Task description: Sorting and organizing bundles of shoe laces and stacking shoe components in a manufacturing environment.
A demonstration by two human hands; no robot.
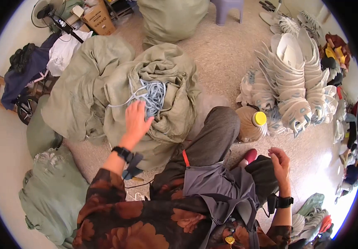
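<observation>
My left hand (136,123) reaches over an open green sack (179,66), its fingers stretched out and the thumb apart. The fingertips are at the edge of a tangled heap of light blue cords (156,97) in the sack's mouth. One pale cord runs leftward from the heap across the cloth. Whether the fingertips press on a cord is hard to see. My right hand (280,165) hovers by my right knee, fingers loosely bent and nothing visible in them.
Stacks of white, shell-shaped pieces (295,95) stand at the right, beside a jug with a yellow cap (259,119). Full green sacks (54,195) lie at the left, and another (172,16) stands behind. A purple stool (228,10) and a fan (48,12) are farther back.
</observation>
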